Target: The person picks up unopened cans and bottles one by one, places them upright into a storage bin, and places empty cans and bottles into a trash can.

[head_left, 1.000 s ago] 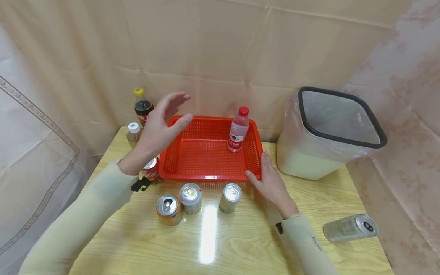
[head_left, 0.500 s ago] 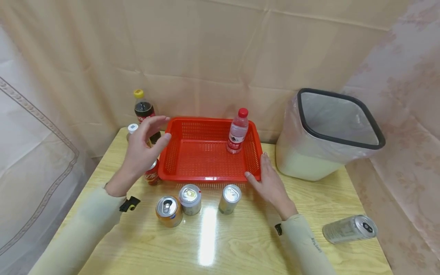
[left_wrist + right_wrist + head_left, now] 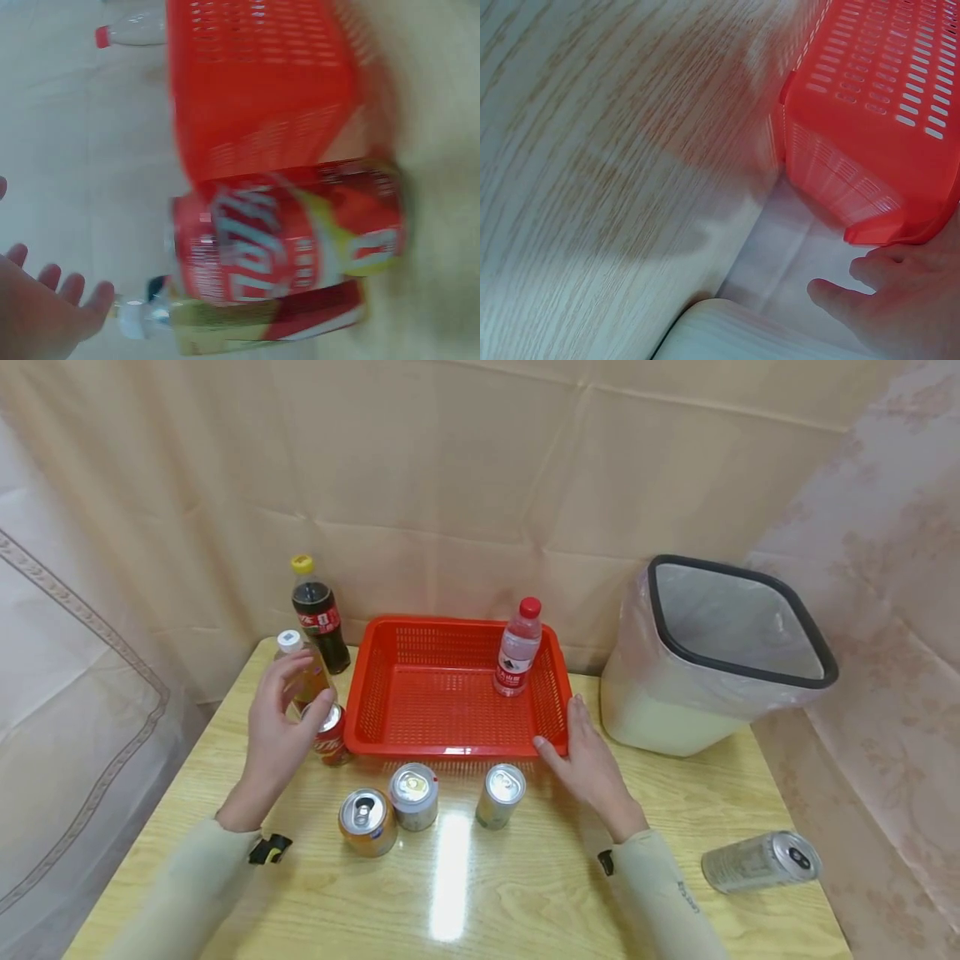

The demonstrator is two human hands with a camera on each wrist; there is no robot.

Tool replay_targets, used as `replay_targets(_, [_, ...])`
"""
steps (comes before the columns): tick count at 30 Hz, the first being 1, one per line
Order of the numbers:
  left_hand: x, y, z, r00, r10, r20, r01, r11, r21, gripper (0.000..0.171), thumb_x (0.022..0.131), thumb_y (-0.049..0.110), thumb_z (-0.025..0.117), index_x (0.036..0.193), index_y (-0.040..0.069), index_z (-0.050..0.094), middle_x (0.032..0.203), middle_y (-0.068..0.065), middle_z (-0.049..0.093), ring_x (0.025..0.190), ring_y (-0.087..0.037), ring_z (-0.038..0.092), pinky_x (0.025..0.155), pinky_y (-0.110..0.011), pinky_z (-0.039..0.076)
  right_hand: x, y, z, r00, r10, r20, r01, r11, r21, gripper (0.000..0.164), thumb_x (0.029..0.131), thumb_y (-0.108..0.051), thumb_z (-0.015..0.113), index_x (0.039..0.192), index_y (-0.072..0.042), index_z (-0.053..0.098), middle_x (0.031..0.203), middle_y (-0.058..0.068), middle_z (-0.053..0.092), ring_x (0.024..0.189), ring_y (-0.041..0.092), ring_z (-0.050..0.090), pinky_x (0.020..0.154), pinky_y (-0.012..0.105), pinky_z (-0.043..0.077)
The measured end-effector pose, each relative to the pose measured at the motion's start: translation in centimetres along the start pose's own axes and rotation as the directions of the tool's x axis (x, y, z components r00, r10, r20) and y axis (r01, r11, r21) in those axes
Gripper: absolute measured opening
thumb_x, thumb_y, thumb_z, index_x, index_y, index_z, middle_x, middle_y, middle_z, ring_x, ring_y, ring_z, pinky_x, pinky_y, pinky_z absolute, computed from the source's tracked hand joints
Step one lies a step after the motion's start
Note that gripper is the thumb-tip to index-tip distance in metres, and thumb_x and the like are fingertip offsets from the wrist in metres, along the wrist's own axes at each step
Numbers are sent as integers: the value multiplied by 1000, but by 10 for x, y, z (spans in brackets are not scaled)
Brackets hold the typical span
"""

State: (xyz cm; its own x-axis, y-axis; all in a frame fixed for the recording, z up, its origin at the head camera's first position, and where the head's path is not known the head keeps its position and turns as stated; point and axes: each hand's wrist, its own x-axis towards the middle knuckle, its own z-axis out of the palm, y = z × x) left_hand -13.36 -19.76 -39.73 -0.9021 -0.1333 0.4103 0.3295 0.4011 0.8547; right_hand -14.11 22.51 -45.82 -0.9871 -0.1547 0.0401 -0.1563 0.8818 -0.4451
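Observation:
My left hand (image 3: 273, 735) hovers by an amber drink bottle (image 3: 318, 681) with a white cap and a red soda can (image 3: 331, 739), fingers loosely curved. In the left wrist view that hand (image 3: 45, 307) has spread fingers and grips nothing; the soda can (image 3: 262, 232) stands in front of the bottle (image 3: 225, 326). My right hand (image 3: 596, 772) rests against the front right corner of a red plastic basket (image 3: 457, 749), thumb near the rim, fingers straight along the side. Inside the basket, at its right, a red-capped water bottle (image 3: 517, 652) stands upright.
Behind the amber bottle stands a cola bottle (image 3: 318, 618) with a yellow cap. An orange can (image 3: 369, 827), a white can (image 3: 415, 797) and a silver can (image 3: 501, 797) stand before the basket. A lined bin (image 3: 675, 693) is at right; another can (image 3: 757, 862) lies on its side.
My left hand has moved down and to the left, from above the basket's left side to beside the amber bottle and red can. The right hand stays at the basket corner.

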Motion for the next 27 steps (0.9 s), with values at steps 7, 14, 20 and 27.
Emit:
replay_targets(7, [-17, -21, 0, 990, -140, -11, 140, 988, 58, 63, 95, 16, 72, 148, -5, 43, 149, -22, 43, 140, -40, 39, 114, -64, 35, 1, 0, 1, 1000, 9, 8, -9, 1000, 9, 100, 102, -63, 49, 164, 2, 6, 172, 18, 5, 158, 35, 11, 124, 55, 22])
replay_targets(14, [-24, -37, -1, 961, -262, 87, 253, 961, 108, 82, 98, 30, 72, 159, -2, 27, 161, -26, 31, 148, -48, 30, 118, -66, 29, 1, 1, 1, 1000, 6, 14, -6, 1000, 3, 103, 101, -68, 46, 164, 1, 4, 172, 17, 3, 158, 35, 10, 125, 54, 20])
replay_targets(20, [-24, -50, -1, 947, -286, 147, 281, 958, 52, 89, 97, 32, 74, 161, 0, 22, 163, -25, 30, 150, -47, 27, 119, -64, 27, 2, 1, 1, 1000, 8, 21, -8, 1000, 6, 104, 100, -70, 44, 164, 0, 3, 173, 16, 1, 158, 33, 9, 125, 54, 21])
replay_targets(27, [-21, -69, -4, 928, -299, 221, 315, 948, -38, 91, 97, 23, 74, 164, 5, 16, 164, -21, 29, 149, -42, 31, 120, -59, 27, 1, 2, 1, 999, 18, 29, -18, 1000, 10, 104, 100, -70, 45, 164, -1, 2, 173, 15, 0, 159, 33, 8, 124, 55, 21])
